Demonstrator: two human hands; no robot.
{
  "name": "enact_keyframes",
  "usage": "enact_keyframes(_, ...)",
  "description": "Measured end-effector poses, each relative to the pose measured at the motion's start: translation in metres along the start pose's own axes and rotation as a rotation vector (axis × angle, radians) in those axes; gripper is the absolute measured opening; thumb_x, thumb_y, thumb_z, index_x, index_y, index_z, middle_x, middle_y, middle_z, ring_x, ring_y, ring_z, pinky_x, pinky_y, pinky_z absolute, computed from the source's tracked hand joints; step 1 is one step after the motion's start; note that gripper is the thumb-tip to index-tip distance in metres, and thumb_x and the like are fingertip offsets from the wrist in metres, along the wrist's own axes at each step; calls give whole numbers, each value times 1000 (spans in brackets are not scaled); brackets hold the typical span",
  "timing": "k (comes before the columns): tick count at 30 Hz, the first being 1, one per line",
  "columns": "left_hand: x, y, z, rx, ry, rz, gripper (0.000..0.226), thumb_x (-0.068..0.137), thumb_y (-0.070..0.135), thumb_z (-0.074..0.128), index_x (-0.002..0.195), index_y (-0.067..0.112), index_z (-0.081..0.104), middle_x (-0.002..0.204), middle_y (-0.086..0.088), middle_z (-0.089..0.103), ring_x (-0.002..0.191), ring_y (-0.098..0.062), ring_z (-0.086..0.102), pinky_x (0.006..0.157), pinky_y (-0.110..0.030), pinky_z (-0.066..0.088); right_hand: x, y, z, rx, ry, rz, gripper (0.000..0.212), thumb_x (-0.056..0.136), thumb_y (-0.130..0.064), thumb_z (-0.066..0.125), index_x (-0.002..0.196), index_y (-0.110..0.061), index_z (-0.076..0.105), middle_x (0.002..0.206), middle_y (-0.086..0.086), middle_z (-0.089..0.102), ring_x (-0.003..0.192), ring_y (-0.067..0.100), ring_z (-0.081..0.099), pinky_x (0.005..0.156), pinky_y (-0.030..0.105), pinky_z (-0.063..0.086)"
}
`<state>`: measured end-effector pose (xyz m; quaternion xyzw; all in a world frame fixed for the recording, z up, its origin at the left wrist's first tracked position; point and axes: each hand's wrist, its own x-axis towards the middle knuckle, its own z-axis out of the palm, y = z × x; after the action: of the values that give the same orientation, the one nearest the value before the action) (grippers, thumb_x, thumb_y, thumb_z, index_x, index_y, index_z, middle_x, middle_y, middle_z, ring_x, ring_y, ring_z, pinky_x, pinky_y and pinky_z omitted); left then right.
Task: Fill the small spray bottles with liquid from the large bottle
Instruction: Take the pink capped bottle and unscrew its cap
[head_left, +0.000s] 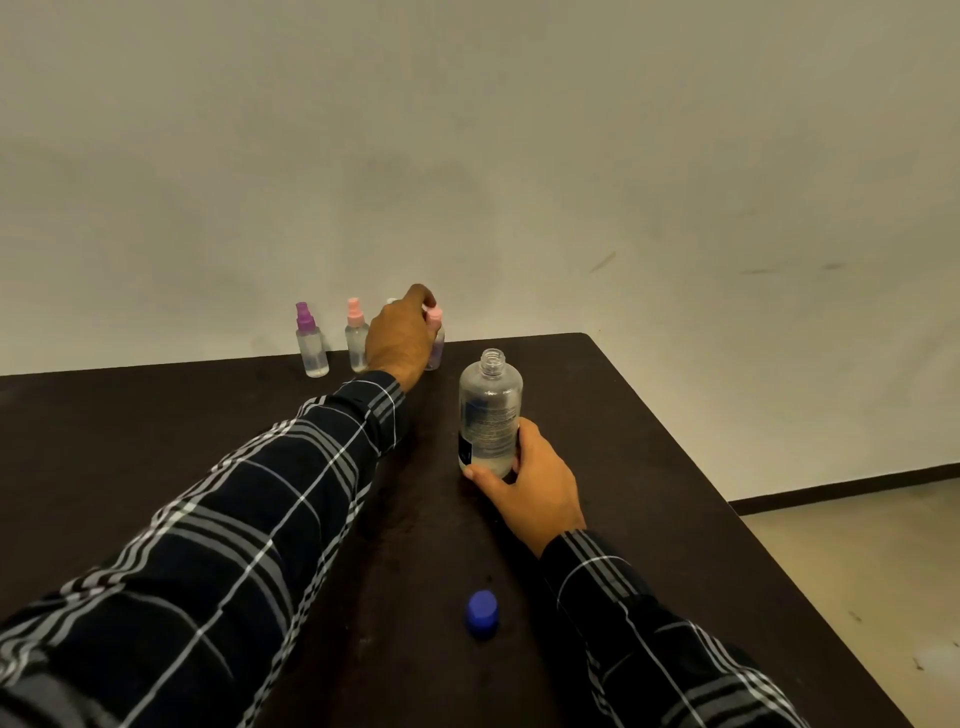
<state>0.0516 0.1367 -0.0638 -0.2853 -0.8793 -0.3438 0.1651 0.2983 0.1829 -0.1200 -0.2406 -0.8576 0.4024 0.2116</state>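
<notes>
The large clear bottle (488, 410) stands upright and uncapped on the dark table (649, 441), a little liquid in its base. My right hand (530, 483) grips its lower part. Its blue cap (482, 614) lies on the table nearer to me. Small spray bottles stand in a row at the far edge: one with a purple top (310, 340), one with a pink top (356, 332), and another pink-topped one (435, 338). My left hand (400, 338) reaches over the row and its fingers curl round that last pink-topped bottle. A white top peeks out behind the hand.
A plain pale wall (467, 156) rises directly behind the table's far edge. The table's right edge runs diagonally, with light floor (857, 571) beyond it. My plaid sleeves cross the near part of the table.
</notes>
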Motion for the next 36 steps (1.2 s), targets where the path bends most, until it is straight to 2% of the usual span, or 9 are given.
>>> enact_keyframes(3, 1, 2, -4, -6, -35, -8, 33, 99, 27, 61, 131, 21, 58, 114, -10, 69, 102, -28, 67, 88, -39, 56, 2, 0, 0, -8, -8, -4, 59, 77, -45, 79, 127, -35, 48, 120, -17, 61, 111, 4, 58, 97, 30, 51)
enact_keyframes(6, -1, 0, -11, 53, -86, 6, 25, 100, 27, 57, 119, 15, 69, 112, -10, 70, 102, -28, 67, 84, -34, 52, 2, -1, -1, -9, -17, 1, 58, 77, -45, 79, 125, -36, 48, 119, -17, 61, 109, 4, 58, 96, 29, 50)
enact_keyframes(10, -23, -3, -41, 74, -172, 24, 26, 102, 24, 58, 121, 11, 70, 113, -11, 72, 104, -27, 67, 94, -37, 52, -1, -4, -3, -3, -20, 1, 61, 75, -46, 80, 126, -35, 48, 120, -14, 62, 110, 7, 59, 96, 32, 51)
enact_keyframes(17, -100, -37, -137, 47, -227, -3, 24, 100, 34, 62, 117, 20, 69, 106, -2, 72, 76, -16, 66, 83, -41, 60, -18, -24, -10, -16, -195, 27, 68, 76, -43, 82, 133, -26, 48, 128, -5, 62, 117, 16, 59, 94, 29, 47)
enact_keyframes(20, -142, -50, -182, 29, -236, -48, 27, 98, 33, 64, 121, 20, 68, 110, 0, 71, 83, -16, 67, 84, -41, 60, -27, -40, -14, -58, -277, 50, 67, 74, -41, 84, 130, -24, 51, 127, -1, 63, 115, 19, 59, 90, 27, 44)
enact_keyframes(25, -196, -61, -228, 33, -198, -82, 28, 96, 32, 66, 123, 22, 68, 114, 5, 69, 102, -13, 65, 88, -37, 58, -35, -59, -20, -100, -353, 125, 67, 70, -34, 86, 128, -22, 55, 125, 2, 64, 109, 20, 59, 95, 31, 45)
enact_keyframes(28, -219, -66, -238, 55, -210, -78, 27, 96, 33, 67, 122, 25, 68, 114, 6, 70, 103, -12, 65, 92, -38, 56, -45, -55, -27, -82, -324, 164, 70, 68, -37, 87, 128, -23, 54, 127, 2, 63, 106, 19, 58, 91, 30, 43)
enact_keyframes(31, -237, -68, -240, 58, -237, -83, 26, 96, 35, 65, 121, 29, 67, 112, 10, 69, 101, -9, 64, 91, -39, 57, -58, -52, -35, -97, -291, 178, 74, 68, -39, 87, 131, -22, 52, 129, 4, 62, 115, 23, 59, 96, 33, 45)
enact_keyframes(36, -256, -60, -232, 10, -229, -76, 28, 97, 34, 65, 124, 28, 65, 114, 8, 68, 100, -10, 63, 92, -39, 57, -80, -52, -43, -126, -256, 187, 73, 71, -38, 85, 132, -20, 51, 127, 4, 62, 115, 24, 59, 97, 35, 46)
